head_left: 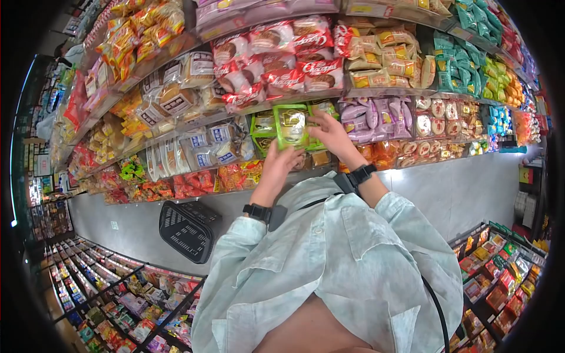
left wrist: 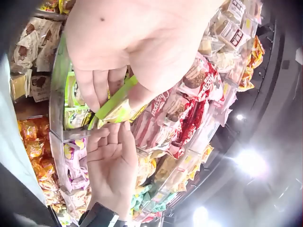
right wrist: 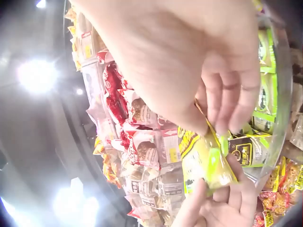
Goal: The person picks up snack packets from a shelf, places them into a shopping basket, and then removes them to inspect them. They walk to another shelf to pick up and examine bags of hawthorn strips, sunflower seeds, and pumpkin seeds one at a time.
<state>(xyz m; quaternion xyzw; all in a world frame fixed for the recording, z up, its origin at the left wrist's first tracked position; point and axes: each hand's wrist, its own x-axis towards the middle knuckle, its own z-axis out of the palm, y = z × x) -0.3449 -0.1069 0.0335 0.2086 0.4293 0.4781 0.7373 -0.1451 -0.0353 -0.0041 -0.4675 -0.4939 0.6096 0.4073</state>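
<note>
Both hands meet on one green snack packet (head_left: 292, 125), held up in front of the middle shelf (head_left: 329, 97). Our left hand (head_left: 278, 166) comes from below, thumb and fingers pinching the packet's lower edge; our right hand (head_left: 331, 133) pinches its upper right edge. From the left wrist we see that packet (left wrist: 115, 101) edge-on, thin and flat, clamped between thumb and fingers. Its long axis runs upright, face turned toward us. It sits between the two hands, so neither is nearer; each already has it.

Straight behind it lie more green packets (head_left: 263, 125) in their shelf slot. Red cake packs (head_left: 282, 56) crowd the shelf above, purple bags (head_left: 376, 115) lie to the right, clear-wrapped pastries (head_left: 203, 147) to the left. Nothing stands between packet and slot. A black basket (head_left: 187, 228) sits on the floor, well below our left arm.
</note>
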